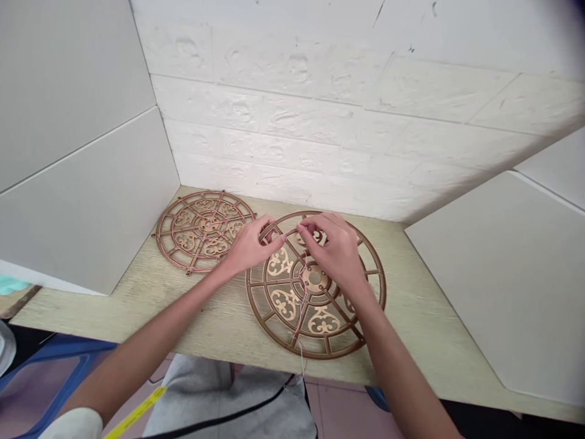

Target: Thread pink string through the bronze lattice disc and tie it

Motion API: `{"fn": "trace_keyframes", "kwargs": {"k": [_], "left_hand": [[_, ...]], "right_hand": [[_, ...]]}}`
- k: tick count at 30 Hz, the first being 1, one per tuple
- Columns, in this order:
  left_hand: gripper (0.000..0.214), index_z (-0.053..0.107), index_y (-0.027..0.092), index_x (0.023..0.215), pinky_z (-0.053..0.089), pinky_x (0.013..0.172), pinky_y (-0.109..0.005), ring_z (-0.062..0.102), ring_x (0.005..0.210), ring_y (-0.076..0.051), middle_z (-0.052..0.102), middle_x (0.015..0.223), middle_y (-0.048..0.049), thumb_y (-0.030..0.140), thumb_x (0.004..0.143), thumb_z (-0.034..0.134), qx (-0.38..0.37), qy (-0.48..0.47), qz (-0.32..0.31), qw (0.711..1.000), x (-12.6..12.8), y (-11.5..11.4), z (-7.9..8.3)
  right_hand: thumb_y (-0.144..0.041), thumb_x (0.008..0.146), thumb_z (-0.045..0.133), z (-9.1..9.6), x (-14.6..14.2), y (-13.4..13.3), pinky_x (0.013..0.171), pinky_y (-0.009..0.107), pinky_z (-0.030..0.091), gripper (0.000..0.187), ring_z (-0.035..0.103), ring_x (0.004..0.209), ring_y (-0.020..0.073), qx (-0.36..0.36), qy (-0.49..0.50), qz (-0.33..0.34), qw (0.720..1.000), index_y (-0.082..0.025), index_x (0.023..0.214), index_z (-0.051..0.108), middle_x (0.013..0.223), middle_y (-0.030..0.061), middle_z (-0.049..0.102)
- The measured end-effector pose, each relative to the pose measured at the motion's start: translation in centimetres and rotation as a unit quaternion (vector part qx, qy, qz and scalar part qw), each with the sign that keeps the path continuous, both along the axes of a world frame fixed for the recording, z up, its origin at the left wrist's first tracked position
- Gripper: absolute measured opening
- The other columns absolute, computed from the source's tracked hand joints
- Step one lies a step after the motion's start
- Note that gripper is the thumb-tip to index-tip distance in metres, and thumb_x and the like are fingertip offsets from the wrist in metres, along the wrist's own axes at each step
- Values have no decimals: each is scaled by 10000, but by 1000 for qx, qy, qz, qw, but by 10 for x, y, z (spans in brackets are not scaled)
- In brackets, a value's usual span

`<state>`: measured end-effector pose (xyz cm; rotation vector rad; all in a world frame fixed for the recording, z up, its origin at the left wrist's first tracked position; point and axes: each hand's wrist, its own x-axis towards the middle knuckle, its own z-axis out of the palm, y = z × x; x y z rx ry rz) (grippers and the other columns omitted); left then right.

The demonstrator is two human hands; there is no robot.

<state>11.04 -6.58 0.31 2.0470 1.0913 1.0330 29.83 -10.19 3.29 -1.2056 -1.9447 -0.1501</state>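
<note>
Two round bronze-coloured openwork discs with scroll patterns lie flat on a pale wood-grain board (pixel 411 305). The nearer disc (pixel 269 326) lies under both hands, and a thin wire (pixel 300 332) runs along its spokes and hangs over the board's front edge. My left hand (pixel 250 247) grips the disc's far rim, its fingertips partly hiding the rim. My right hand (pixel 331 250) pinches the wire at the rim, with the pinch point partly hidden by the fingers. To the left, the farther disc (pixel 158 233) has thin copper-coloured wire along its lattice and touches neither hand.
A white brick-textured wall (pixel 320 103) rises behind the board, with pale grey panels on the left (pixel 77 177) and right (pixel 493 286). Below the front edge are grey trousers (pixel 228 396), a black cable (pixel 228 419), a yellow strap (pixel 134 413) and a blue crate (pixel 50 378).
</note>
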Motion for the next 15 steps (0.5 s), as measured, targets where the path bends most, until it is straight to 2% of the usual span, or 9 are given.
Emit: {"fn": "trace_keyframes", "kwargs": {"k": [7,15], "left_hand": [[265,555,167,861,348,651,-230,508,647,-104,576,708,35,426,860,610,-11,9,2,1000,0,-1,1],[277,557,165,858,353,672,-228,514,671,-106,580,719,34,437,868,607,-23,6,-3,1000,-1,-2,5]], "right_hand": [[-242,915,579,-1,1,-1,738,353,457,85,606,748,207,-37,14,-12,999,-206,854,626,771,38,676],[-267,903,619,-3,6,0,733,350,450,65,599,715,203,-40,21,-34,998,-210,877,635,728,19,661]]}}
